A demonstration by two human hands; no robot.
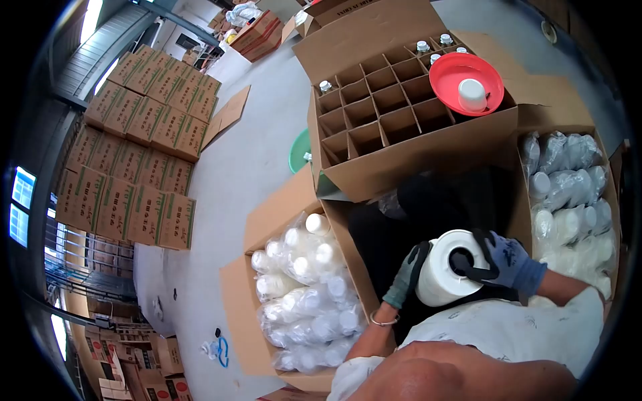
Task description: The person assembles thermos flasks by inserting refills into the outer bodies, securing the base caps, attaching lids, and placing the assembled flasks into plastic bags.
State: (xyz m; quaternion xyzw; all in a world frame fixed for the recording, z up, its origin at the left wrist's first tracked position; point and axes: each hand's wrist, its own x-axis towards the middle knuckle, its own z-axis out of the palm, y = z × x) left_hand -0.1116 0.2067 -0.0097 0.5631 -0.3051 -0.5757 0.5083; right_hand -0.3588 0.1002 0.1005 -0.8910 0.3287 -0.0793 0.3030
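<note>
A thick white cylinder (pixel 447 269) with a round dark hole in its end is held over my lap. My left hand (pixel 409 273), in a dark-palmed glove with a greenish cuff, grips its left side. On its other side is my right hand (pixel 503 262), in a blue-and-black glove, with fingers closed over the rim and reaching into the hole. I cannot make out whether the cylinder is a roll or a jar. To the left stands an open carton of bagged white bottles (pixel 311 301); another carton of bagged bottles (pixel 568 194) is at the right.
Ahead is a divided carton (pixel 374 164) with several capped bottles in its compartments. A red basin (pixel 445 80) holding a white cup (pixel 472 95) rests on its right corner. A green basin (pixel 299 152) sits behind, and stacked cartons (pixel 144 127) stand at the left.
</note>
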